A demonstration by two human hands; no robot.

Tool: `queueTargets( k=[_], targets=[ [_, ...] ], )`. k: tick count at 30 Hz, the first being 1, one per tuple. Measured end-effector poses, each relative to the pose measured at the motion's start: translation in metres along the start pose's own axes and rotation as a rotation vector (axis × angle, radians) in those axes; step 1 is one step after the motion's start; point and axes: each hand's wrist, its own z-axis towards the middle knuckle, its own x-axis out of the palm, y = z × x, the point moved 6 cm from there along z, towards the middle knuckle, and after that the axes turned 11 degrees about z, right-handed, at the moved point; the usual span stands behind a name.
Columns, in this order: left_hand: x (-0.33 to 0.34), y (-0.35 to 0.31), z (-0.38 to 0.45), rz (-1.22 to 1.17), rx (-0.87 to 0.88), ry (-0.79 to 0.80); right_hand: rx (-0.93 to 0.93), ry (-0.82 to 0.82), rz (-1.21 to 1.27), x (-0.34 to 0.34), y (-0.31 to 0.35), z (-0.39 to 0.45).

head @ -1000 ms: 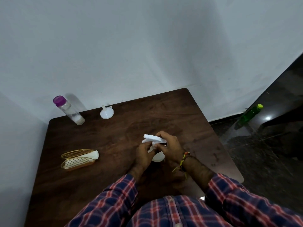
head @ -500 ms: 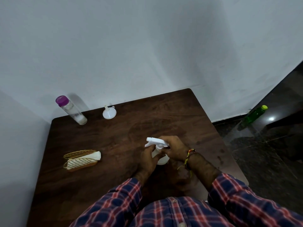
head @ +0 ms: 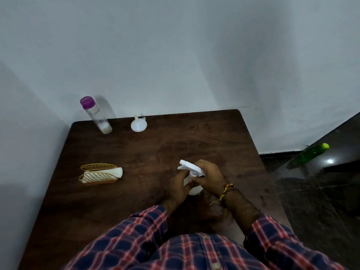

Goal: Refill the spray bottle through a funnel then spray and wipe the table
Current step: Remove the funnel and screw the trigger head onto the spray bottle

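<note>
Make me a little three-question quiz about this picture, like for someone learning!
1. True or false: the funnel sits in the spray bottle.
2. Which cap has the clear bottle by the wall? A purple, B green, C white.
3. Fill in: the napkins lie in a golden ____.

Key: 1 false, it stands on the table; both hands, left hand and right hand, hold the spray bottle. 2 A. 3 holder.

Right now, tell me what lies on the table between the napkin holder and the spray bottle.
Nothing: in the head view, only bare wood of the table separates the napkin holder from the spray bottle.
</note>
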Motion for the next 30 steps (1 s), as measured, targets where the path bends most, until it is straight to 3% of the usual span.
queueTargets(
  k=[4, 9, 13, 18, 23, 27, 30],
  targets=[
    [-0.001, -0.002, 0.0, -0.005, 0.018, -0.012, 0.063, -0.149, -0.001, 0.002, -0.009, -0.012],
    [-0.001, 0.004, 0.002, 0.023, -0.004, -0.026, 0.022, -0.067, 0.041, 0.006, -0.004, -0.02],
    [0.0, 0.002, 0.002, 0.038, 0.001, -0.013, 0.133, -0.175, 0.083, -0.003, -0.009, -0.022],
    [0.0, 0.008, 0.003, 0.069, -0.03, -0.006, 0.055, -0.154, 0.126, 0.004, -0.002, -0.024],
    [0.0, 0.003, 0.004, 0.024, -0.012, 0.038, 0.157, -0.2, 0.107, 0.0, -0.006, -0.021],
    [-0.002, 0.003, 0.002, 0.007, -0.01, 0.013, 0.056, -0.157, 0.142, 0.002, -0.005, -0.024],
    [-0.002, 0.002, 0.002, 0.003, -0.016, 0.019, 0.138, -0.208, 0.166, 0.0, -0.009, -0.023]
  ],
)
